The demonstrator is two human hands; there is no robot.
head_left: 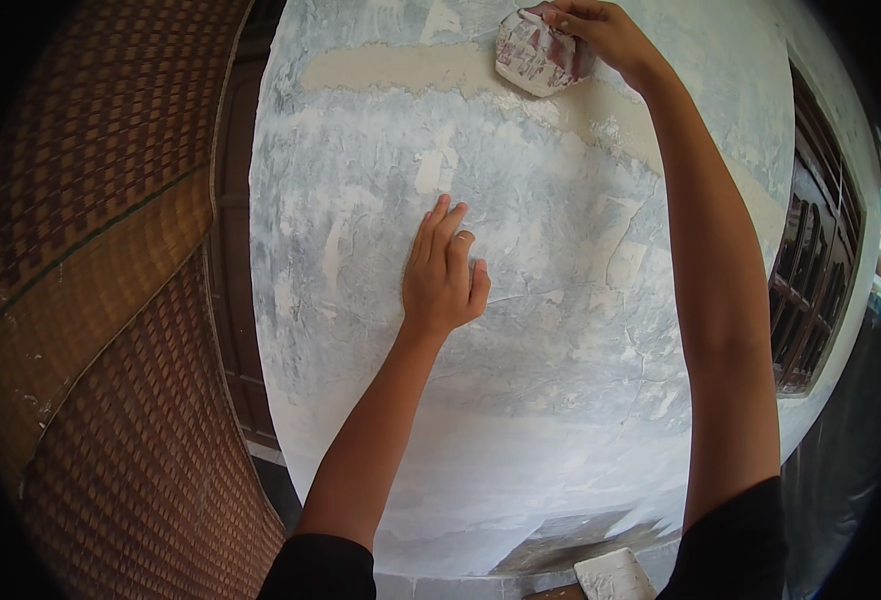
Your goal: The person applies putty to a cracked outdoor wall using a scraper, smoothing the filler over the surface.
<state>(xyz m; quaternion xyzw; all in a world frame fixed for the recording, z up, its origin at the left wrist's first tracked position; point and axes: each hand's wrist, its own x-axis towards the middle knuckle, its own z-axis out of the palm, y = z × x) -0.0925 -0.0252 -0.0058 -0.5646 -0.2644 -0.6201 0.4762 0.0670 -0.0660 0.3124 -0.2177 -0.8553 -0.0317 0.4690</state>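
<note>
A pale grey, patchily plastered wall (540, 300) fills the middle, with a band of cream filler (390, 65) across its upper part. My right hand (595, 35) reaches up and grips a flat, plaster-smeared reddish pad or scraper (540, 60), held against the wall over that band; its exact kind is unclear. Lower and left of it, my left hand (445, 270) lies on the wall, fingers apart and slightly bent, holding nothing.
Woven brown mats (110, 380) hang at the left beside a dark wooden door (235, 260). At the right is a dark barred window (810, 280). A whitish plaster-covered container or board (605, 578) sits low near a ledge, with dark sheeting (830, 460) at the lower right.
</note>
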